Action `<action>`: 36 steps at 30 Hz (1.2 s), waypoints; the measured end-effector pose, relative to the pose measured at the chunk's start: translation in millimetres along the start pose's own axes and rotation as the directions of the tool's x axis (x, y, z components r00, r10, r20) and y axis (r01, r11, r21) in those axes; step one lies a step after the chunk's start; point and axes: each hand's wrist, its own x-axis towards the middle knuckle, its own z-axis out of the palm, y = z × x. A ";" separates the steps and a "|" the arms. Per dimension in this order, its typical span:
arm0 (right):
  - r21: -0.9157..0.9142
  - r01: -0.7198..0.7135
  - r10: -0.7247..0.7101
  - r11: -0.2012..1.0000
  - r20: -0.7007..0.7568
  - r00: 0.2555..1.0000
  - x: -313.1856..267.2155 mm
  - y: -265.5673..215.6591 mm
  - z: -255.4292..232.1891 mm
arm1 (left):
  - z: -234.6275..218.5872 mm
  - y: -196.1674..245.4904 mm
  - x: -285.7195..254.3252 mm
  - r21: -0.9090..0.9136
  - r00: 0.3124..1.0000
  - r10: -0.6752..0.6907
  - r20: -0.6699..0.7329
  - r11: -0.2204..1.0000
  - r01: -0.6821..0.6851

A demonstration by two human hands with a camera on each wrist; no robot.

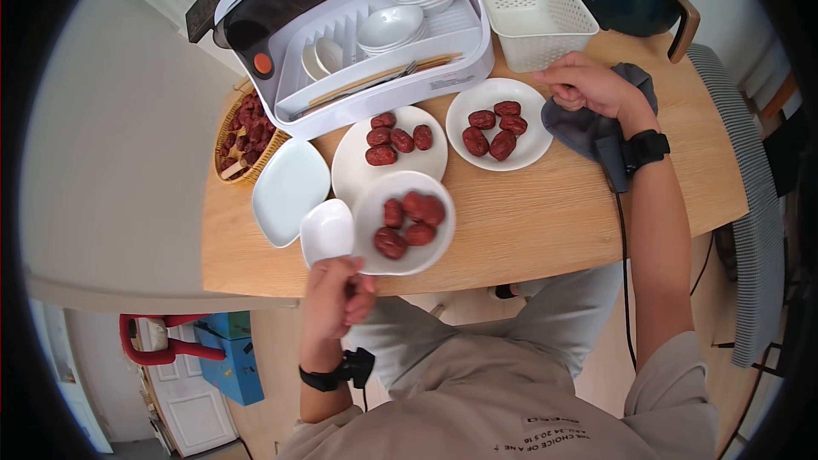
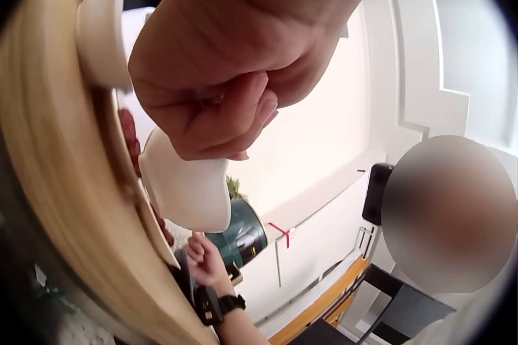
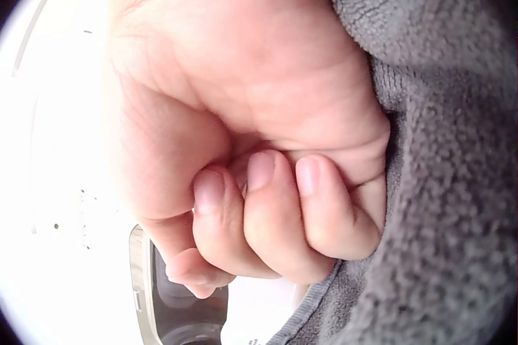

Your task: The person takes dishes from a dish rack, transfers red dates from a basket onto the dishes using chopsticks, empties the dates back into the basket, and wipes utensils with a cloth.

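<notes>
**Left hand [image 1: 339, 294] pinches bowl [image 1: 365, 220] of dates [image 1: 390, 244] near the desk's [image 1: 537, 221] front edge**

The bowl, five dates inside, is in front of the dish box [image 1: 345, 107]; in the head view it covers the near rim of the middle plate [image 1: 349, 145]. The left hand grips its near rim, reaching in across the front edge. Well apart, the right hand [image 1: 592, 87] has its fingers curled into its palm, right of the dish box, by the white basket [image 1: 541, 51] and grey cloth [image 1: 567, 128].

The middle plate and right plate [image 1: 537, 132], five dates each, sit just before the dish box. Forward of its left end, a small dish [image 1: 327, 232] and pale plate [image 1: 291, 192] leave little room. Forward of its right end, a broad stretch of wood runs to the front edge.
</notes>
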 end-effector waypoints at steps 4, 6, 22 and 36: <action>-0.023 0.006 -0.007 1.000 -0.052 0.999 1.2 1.1 2.2 | -64.8 30.7 -2.1 0.042 0.937 0.263 -0.229 0.965 -0.260; -0.013 0.010 -0.011 1.000 -0.043 0.999 2.1 3.6 0.1 | -99.4 59.0 9.1 0.166 0.842 0.415 -0.346 0.910 -0.380; -0.132 -0.051 0.037 0.990 -0.108 0.993 -2.0 3.7 -12.5 | -268.6 156.2 133.6 0.914 0.352 0.898 -0.264 0.116 0.388; -0.380 -0.101 0.056 0.919 -0.129 0.990 4.1 10.1 -11.4 | -74.5 75.1 3.1 0.263 0.943 0.293 -0.160 0.933 -0.246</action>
